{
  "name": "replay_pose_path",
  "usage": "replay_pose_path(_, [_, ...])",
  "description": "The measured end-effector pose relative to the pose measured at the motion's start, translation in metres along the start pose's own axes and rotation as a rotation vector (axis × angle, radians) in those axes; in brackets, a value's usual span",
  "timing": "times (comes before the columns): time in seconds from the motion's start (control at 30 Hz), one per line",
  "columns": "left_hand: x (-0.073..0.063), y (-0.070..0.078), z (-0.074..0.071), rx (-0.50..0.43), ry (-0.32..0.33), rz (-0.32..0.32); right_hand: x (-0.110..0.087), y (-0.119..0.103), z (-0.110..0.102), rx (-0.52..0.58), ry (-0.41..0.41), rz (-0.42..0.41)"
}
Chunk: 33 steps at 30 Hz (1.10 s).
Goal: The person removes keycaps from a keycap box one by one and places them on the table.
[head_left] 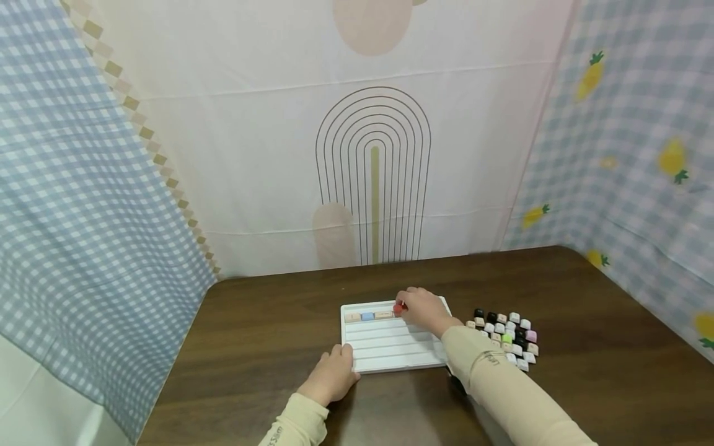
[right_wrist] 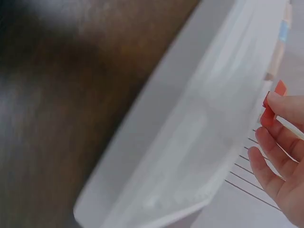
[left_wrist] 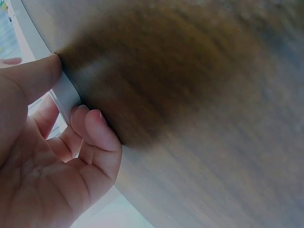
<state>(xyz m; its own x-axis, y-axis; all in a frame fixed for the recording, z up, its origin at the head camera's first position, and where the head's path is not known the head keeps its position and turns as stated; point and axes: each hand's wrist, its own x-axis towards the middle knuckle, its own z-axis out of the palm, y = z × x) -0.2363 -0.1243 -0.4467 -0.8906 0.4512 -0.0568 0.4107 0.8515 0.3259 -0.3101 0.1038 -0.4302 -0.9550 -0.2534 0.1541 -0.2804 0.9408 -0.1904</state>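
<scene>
A white tray [head_left: 390,354] with long parallel ridges lies on the brown table. My left hand [head_left: 332,373] grips its near left corner; the left wrist view shows the thumb [left_wrist: 40,76] and curled fingers on the tray's edge. Over the far row, my right hand [head_left: 425,310] pinches a red keycap [right_wrist: 269,116] between thumb and fingers, the other fingers loosely bent. To the left of the red keycap, a beige keycap [head_left: 352,318], a blue keycap [head_left: 367,316] and a longer beige keycap [head_left: 383,314] sit in that row. My right hand partly hides the row's right part.
Several loose keycaps, white, black, beige, with a pink keycap [head_left: 531,336] and a green keycap [head_left: 506,338], lie right of the tray, partly behind my right sleeve [head_left: 491,378]. Patterned cloths [head_left: 268,186] hang behind and beside the wooden table [head_left: 251,347].
</scene>
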Motion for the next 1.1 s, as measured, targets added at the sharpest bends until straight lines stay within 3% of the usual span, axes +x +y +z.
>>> replay_pose_path(0.3, [0.000, -0.002, -0.009, -0.029, -0.014, 0.001, -0.026, 0.032, -0.049, 0.025, 0.089, 0.020])
replay_pose_path(0.47, [-0.002, -0.004, -0.015, -0.028, -0.015, -0.013, -0.050, 0.068, -0.075, -0.001, 0.096, 0.075])
replay_pose_path(0.63, [-0.003, -0.004, -0.016, -0.038, -0.008, -0.022, -0.080, 0.113, -0.092, -0.010, 0.053, 0.167])
replay_pose_path(0.87, [-0.002, -0.004, -0.010, -0.035, 0.001, -0.015, -0.130, 0.169, -0.087, 0.033, -0.084, 0.325])
replay_pose_path(1.1, [-0.003, 0.002, -0.005, -0.046, 0.001, 0.017, -0.162, 0.189, -0.066, 0.061, -0.156, 0.394])
